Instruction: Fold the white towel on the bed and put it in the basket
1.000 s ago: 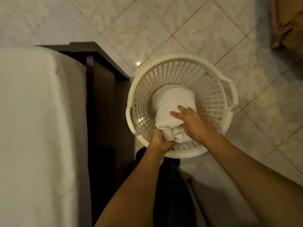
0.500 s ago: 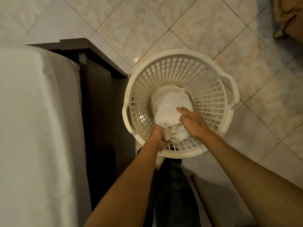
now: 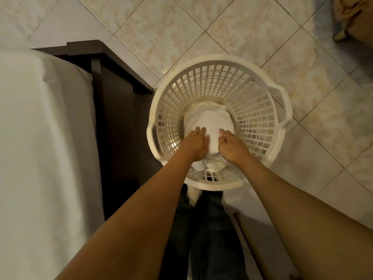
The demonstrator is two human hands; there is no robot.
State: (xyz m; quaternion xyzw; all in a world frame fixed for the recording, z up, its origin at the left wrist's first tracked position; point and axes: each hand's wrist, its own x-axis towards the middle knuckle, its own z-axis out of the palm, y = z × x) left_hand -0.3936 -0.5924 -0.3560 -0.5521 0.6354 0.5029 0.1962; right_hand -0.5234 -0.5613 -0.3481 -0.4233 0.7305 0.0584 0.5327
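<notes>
Both hands have let go of their bunched grip: the left hand (image 3: 196, 144) and right hand (image 3: 232, 147) now lie flat, fingers spread, on the white towel (image 3: 212, 122) folded at the bottom of the basket (image 3: 262, 118).

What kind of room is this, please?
Most likely a bedroom in a home: a bed with a white sheet on a dark wooden frame, a tiled floor, and a plastic laundry basket holding a folded white towel.
</notes>
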